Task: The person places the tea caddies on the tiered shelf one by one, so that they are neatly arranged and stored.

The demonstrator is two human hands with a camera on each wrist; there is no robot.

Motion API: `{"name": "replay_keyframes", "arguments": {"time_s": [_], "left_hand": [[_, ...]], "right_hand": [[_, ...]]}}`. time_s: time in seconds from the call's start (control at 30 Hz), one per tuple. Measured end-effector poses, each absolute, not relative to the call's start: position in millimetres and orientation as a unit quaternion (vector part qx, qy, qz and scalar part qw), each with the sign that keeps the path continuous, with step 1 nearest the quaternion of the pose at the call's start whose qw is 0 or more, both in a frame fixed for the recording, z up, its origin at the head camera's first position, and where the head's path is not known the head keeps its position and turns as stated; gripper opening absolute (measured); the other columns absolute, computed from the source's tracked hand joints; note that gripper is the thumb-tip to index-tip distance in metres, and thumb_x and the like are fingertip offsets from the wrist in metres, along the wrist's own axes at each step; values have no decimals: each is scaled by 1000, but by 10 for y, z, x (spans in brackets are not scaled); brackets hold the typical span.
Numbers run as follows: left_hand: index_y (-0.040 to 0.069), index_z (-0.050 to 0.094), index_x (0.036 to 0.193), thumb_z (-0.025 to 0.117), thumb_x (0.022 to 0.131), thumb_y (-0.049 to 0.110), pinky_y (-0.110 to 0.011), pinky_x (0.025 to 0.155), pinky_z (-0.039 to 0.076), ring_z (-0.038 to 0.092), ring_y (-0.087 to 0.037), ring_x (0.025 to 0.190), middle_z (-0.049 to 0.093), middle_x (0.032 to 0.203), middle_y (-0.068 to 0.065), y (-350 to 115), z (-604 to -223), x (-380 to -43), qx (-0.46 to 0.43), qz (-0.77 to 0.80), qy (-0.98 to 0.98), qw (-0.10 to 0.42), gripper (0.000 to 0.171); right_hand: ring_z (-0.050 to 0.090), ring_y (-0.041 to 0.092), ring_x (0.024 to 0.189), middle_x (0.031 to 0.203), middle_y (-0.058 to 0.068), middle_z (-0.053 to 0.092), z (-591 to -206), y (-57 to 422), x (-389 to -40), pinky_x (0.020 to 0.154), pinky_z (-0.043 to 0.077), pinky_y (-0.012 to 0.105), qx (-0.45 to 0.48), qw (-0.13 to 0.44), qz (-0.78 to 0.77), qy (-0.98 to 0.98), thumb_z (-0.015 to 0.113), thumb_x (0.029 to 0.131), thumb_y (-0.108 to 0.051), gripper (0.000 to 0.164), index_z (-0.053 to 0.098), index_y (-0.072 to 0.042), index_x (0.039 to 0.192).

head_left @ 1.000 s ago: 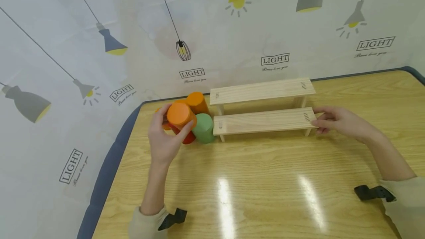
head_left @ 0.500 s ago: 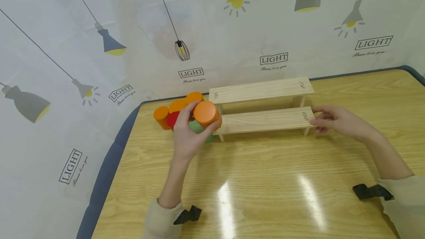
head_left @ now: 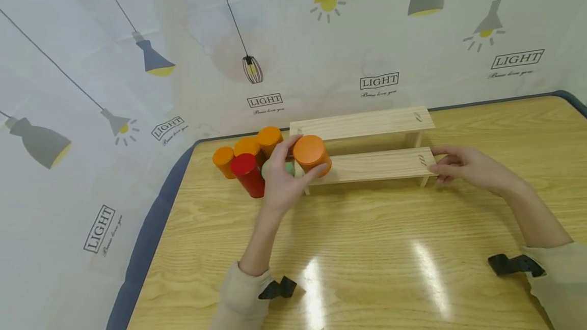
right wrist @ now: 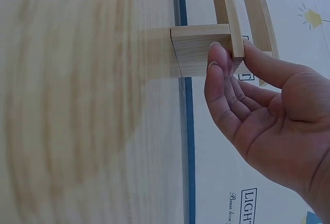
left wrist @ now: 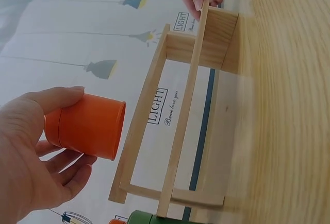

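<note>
My left hand [head_left: 283,183] grips an orange cylindrical canister [head_left: 310,152] around its side, fingers on one side and thumb on the other. In the left wrist view the canister [left wrist: 93,126] is held apart from the two-tier wooden rack. At the rack's right end, my right hand [head_left: 472,167] pinches the end of the lower board [head_left: 376,166], thumb on top and fingers underneath. The upper board [head_left: 362,124] stands behind it. Left of the rack are a red canister [head_left: 249,174] and a green canister [head_left: 290,168], the green one partly hidden by my left hand.
Several more orange canisters [head_left: 223,161] cluster at the back left corner of the wooden table [head_left: 376,258]. Behind runs a pale wall covering [head_left: 302,45] printed with lamps. Dark blue edging [head_left: 151,233] borders the table.
My left hand has carried the orange canister rightward from above the cluster to the left end of the rack, uncovering the red canister. The right hand stays at the lower board's end.
</note>
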State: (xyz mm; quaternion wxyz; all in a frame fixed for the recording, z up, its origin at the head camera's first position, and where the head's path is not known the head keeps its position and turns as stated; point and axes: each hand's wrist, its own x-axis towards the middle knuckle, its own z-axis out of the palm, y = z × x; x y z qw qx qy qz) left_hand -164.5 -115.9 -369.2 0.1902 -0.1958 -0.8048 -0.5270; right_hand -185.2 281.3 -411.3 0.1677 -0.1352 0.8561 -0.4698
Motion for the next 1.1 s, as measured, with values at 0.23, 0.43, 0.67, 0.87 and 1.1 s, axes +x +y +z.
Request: {"name": "replay_keyframes", "arguments": {"time_s": [0.23,0.43,0.67,0.87,1.1], "left_hand": [[4,58,134,91,75,18,-45,88,50,58,-21,103,64,122,-8,-942,-3701,-1726,-192,-521,-814,172,69],[3,58,134,91,76,19,-40,88,52,59,-20,104,65,121,-9,-714,-3703,-1770,-205,-521,-815,150,68],[2,57,134,89,78,19,-33,90,52,58,-19,106,64,123,-9,-447,-3772,-1810,-228,-513,-818,122,68],[5,55,137,89,78,23,-32,91,50,55,-14,106,62,126,-6,-274,-3832,-1841,-219,-501,-832,87,70],[8,56,137,89,79,24,-25,92,48,54,-10,106,61,126,-3,-29,-3893,-1869,-218,-514,-827,59,69]], "right_hand": [[69,23,88,111,20,67,-4148,2835,-1862,78,58,35,-137,170,-477,851,56,105,-17,63,26,16,150],[69,23,88,109,20,67,-4161,2841,-1860,78,59,35,-142,167,-480,849,56,105,-15,63,26,16,150],[70,23,87,110,21,67,-4147,2827,-1853,78,59,35,-146,167,-484,847,56,105,-15,63,26,17,149],[70,24,87,109,21,68,-4146,2821,-1862,77,59,36,-149,167,-485,845,56,105,-14,62,25,17,149],[70,24,86,109,21,68,-4137,2829,-1861,77,59,36,-146,164,-479,850,57,105,-15,61,28,17,149]]}}
